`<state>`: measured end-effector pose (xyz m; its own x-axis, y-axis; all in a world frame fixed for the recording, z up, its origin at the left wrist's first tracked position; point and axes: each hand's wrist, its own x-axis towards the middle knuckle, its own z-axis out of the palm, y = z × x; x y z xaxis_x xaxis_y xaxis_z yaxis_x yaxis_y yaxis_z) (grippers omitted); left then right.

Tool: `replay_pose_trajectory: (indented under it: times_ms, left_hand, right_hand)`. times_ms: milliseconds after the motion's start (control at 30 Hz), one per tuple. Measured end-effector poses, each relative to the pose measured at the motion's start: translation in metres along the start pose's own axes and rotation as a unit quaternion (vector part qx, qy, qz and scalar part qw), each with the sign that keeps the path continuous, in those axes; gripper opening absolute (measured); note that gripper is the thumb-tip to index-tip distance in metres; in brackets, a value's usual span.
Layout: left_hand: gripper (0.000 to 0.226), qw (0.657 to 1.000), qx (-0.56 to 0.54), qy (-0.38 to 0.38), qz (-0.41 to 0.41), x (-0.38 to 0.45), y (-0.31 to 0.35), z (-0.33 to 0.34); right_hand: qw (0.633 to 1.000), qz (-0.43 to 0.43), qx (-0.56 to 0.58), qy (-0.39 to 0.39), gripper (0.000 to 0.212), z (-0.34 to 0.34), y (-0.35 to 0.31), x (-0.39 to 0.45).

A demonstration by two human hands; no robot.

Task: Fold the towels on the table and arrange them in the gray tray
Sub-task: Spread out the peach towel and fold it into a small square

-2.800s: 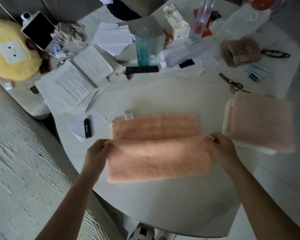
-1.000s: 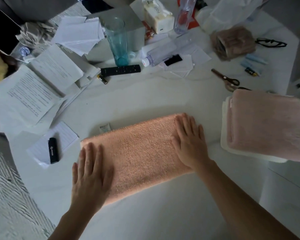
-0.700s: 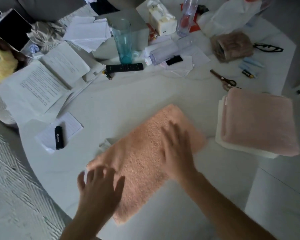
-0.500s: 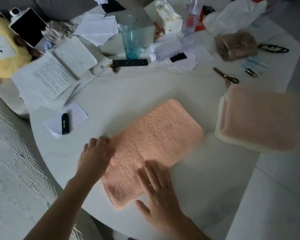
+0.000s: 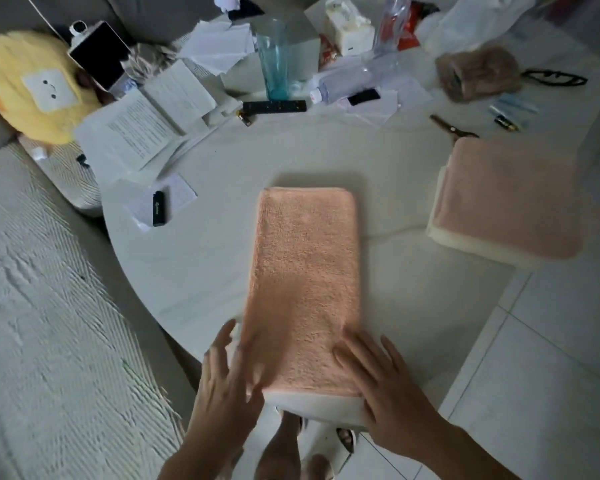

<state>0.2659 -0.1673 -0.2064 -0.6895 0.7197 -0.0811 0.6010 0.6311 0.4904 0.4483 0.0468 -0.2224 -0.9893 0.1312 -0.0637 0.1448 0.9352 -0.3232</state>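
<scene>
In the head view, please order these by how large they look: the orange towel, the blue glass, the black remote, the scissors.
1. orange towel
2. blue glass
3. black remote
4. scissors, partly hidden, so unsure

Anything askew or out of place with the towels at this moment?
The orange towel lies straight, but its near end overhangs the table edge, between the left hand and right hand. The pink folded towel sits on a white stack; no gray tray is visible.

I was at home in a living room: sofa [image 5: 32, 15], plush toy [image 5: 25, 88] (yellow), remote [image 5: 274, 107], cluttered round table [image 5: 205, 254].
</scene>
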Motion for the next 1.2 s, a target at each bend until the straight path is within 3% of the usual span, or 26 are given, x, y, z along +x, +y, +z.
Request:
replay_pose_trajectory:
  times_ms: [100,200,333,533,633,733,833,900,967,1100,1200]
  left_hand:
    - [0.084,0.987,0.086,-0.061,0.119,-0.002,-0.001,0.000]
    - [0.093,0.965,0.170,-0.118,0.158,-0.013,-0.007,0.005]
    - [0.050,0.974,0.136,-0.030,0.177,-0.030,-0.015,0.012]
    - [0.026,0.977,0.018,0.052,0.208,-0.028,-0.024,-0.002]
    - [0.036,0.974,-0.042,0.057,0.213,-0.019,-0.016,-0.025]
    - [0.030,0.978,-0.167,0.033,0.124,-0.007,-0.002,-0.053]
    - [0.025,0.974,-0.224,0.028,0.021,0.007,0.009,-0.069]
    - [0.016,0.969,-0.241,0.042,-0.017,0.034,0.016,-0.070]
    - [0.025,0.960,-0.265,0.061,-0.061,0.076,0.023,-0.065]
    - [0.011,0.937,-0.290,0.069,-0.180,0.170,0.025,-0.042]
    - [0.036,0.938,-0.282,0.026,-0.199,0.200,0.021,-0.032]
  right_hand:
    - [0.999,-0.018,0.024,0.028,0.058,-0.005,0.007,0.008]
    - [0.997,-0.039,0.039,0.048,0.043,-0.004,0.007,0.003]
    - [0.995,-0.092,0.012,0.047,0.043,0.011,0.001,-0.022]
    - [0.993,-0.071,0.010,0.092,0.013,0.002,-0.008,-0.028]
    - [0.988,-0.037,0.099,0.113,0.014,-0.021,-0.016,-0.021]
    - [0.963,0.050,0.230,0.129,0.025,-0.045,-0.022,-0.017]
    - [0.919,0.138,0.341,0.140,0.010,-0.069,-0.024,-0.005]
    - [0.902,0.184,0.355,0.165,0.019,-0.078,-0.017,0.019]
    - [0.886,0.249,0.336,0.200,0.030,-0.081,-0.003,0.060]
    - [0.838,0.387,0.317,0.219,0.022,-0.069,0.040,0.149]
    - [0.797,0.458,0.352,0.179,0.026,-0.056,0.057,0.176]
